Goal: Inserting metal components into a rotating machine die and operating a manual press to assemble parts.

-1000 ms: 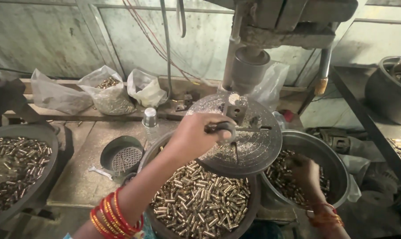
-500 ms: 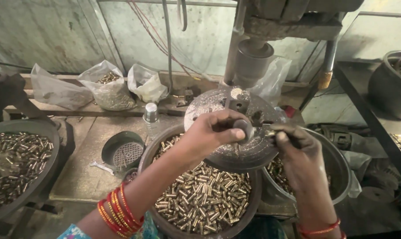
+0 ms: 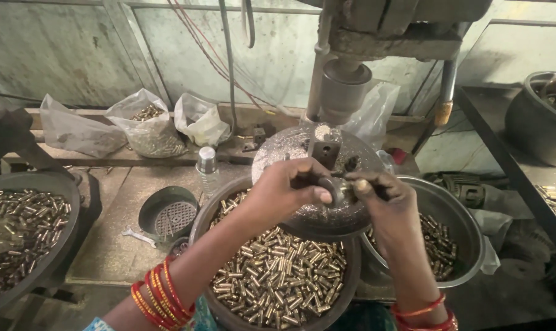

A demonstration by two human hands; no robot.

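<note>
My left hand (image 3: 287, 187) and my right hand (image 3: 382, 196) meet over the round metal plate (image 3: 318, 147) of a press machine, fingers pinched together on a small dark metal piece (image 3: 336, 187) held between them. Red bangles ring both wrists. Right under my left arm stands a dark bowl (image 3: 229, 309) full of small brass cylindrical parts (image 3: 278, 276). A second metal bowl (image 3: 468, 233) holding fewer brass parts sits under my right hand.
The press head (image 3: 345, 86) hangs above the plate. A large pan of brass parts (image 3: 20, 227) is at the left. Plastic bags (image 3: 146, 125), a small bottle (image 3: 207, 168), a round strainer (image 3: 170, 214) and a spanner (image 3: 137, 236) lie on the bench. A dark shelf (image 3: 511, 159) runs at the right.
My right hand has come up from the right bowl to the plate and joined my left hand. The view has shifted slightly.
</note>
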